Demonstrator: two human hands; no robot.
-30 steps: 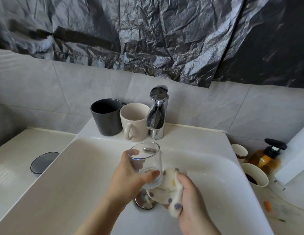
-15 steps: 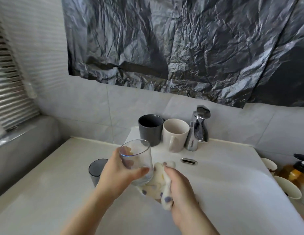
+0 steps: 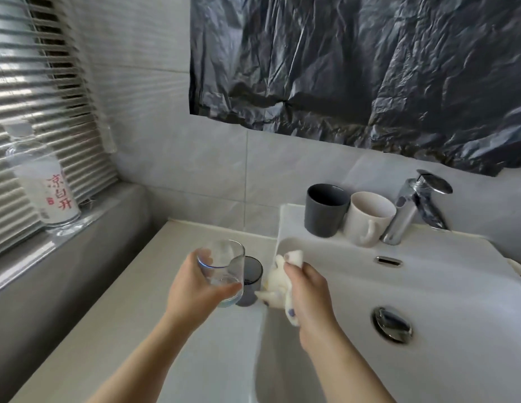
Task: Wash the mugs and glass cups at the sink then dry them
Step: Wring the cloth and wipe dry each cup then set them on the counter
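Note:
My left hand (image 3: 195, 289) grips a clear glass cup (image 3: 224, 267) upright above the counter, left of the sink (image 3: 445, 286). My right hand (image 3: 308, 289) holds a crumpled white cloth with dark dots (image 3: 278, 282) over the sink's left rim. A smoky grey glass (image 3: 252, 282) stands on the counter just behind the clear cup, partly hidden by it. On the sink's back ledge stand a dark grey mug (image 3: 326, 209) and a cream mug (image 3: 369, 218), side by side, left of the chrome faucet (image 3: 413, 207).
A water bottle with red characters (image 3: 41, 181) stands on the window sill at left, in front of the blinds. The drain plug (image 3: 393, 324) lies in the basin. A pale counter (image 3: 154, 315) stretches left of the sink. Black plastic sheet covers the wall.
Both hands have moved left from over the basin to the sink's left edge, carrying the glass cup and the cloth. The view has swung left, bringing the window and bottle into sight.

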